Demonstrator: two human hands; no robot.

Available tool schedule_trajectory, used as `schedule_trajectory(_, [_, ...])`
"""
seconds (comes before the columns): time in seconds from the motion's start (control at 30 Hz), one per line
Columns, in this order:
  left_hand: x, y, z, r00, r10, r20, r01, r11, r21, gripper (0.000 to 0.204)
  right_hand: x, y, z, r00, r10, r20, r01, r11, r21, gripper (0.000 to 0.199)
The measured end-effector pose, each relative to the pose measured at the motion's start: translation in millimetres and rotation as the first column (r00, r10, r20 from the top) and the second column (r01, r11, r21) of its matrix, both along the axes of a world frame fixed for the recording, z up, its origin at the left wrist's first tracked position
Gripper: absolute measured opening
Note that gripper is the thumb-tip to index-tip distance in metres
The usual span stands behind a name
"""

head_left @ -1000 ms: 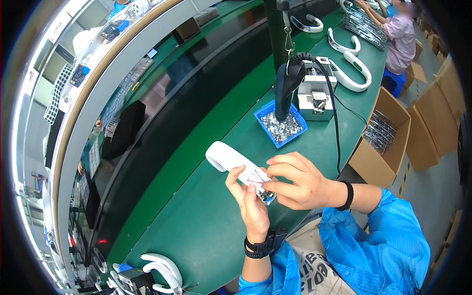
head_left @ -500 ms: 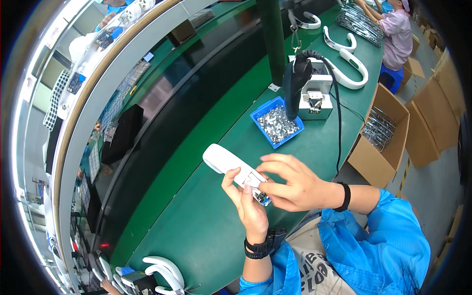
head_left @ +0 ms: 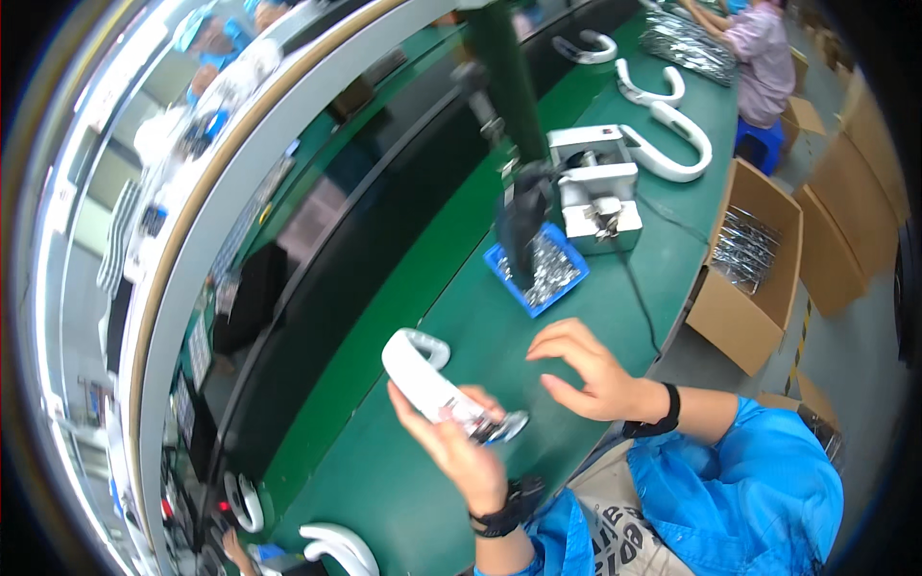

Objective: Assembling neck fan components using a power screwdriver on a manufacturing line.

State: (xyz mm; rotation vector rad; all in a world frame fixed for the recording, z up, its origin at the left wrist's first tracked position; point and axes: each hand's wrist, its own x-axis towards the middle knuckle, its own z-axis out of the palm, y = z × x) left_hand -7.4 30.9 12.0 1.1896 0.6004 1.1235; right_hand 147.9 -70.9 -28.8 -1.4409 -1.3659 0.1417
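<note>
From afar I see the left hand (head_left: pixel 461 461) holding the white curved piece (head_left: pixel 415 377); beside it, the right hand (head_left: pixel 594 382) is parted, seemingly empty. Inner parts (head_left: pixel 483 431) look uncovered, so I judge it unfinished.

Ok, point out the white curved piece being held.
The white curved piece in the left hand; the three white ones at upper right lie on the green table instead.
</note>
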Motion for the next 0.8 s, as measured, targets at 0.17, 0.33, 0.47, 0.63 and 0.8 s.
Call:
schedule_trajectory(0.17, [-46.8,40.4,13.1,0.954,0.035,-0.296,-0.028,0.999,0.026,0.02,1.1,5.8,-80.4,0.918,0.024,-0.397,-0.121,0.967,-0.222,0.014])
schedule_trajectory(0.33, [-82.9,118.6,-19.3,0.776,-0.024,-0.63,0.277,0.91,0.307,0.054,-4.0,5.5,-81.5,0.91,0.106,-0.4,-0.178,0.973,-0.148,0.011])
schedule_trajectory(0.47, [-97.7,182.5,-74.1,0.865,0.014,-0.502,0.338,0.722,0.603,0.056,-6.2,-1.3,-89.0,0.936,0.069,-0.346,-0.136,0.975,-0.174,0.01])
schedule_trajectory(0.63, [-195.7,279.4,-229.3,0.937,0.129,-0.325,0.237,0.449,0.861,0.06,-10.0,4.0,-72.1,0.95,0.142,-0.278,-0.196,0.965,-0.174,0.013])
schedule_trajectory(0.8, [-45.7,45.1,-60.5,0.859,-0.138,-0.492,0.215,0.971,0.104,0.032,0.1,3.4,-68.4,0.935,0.123,-0.332,-0.196,0.961,-0.196,0.011])
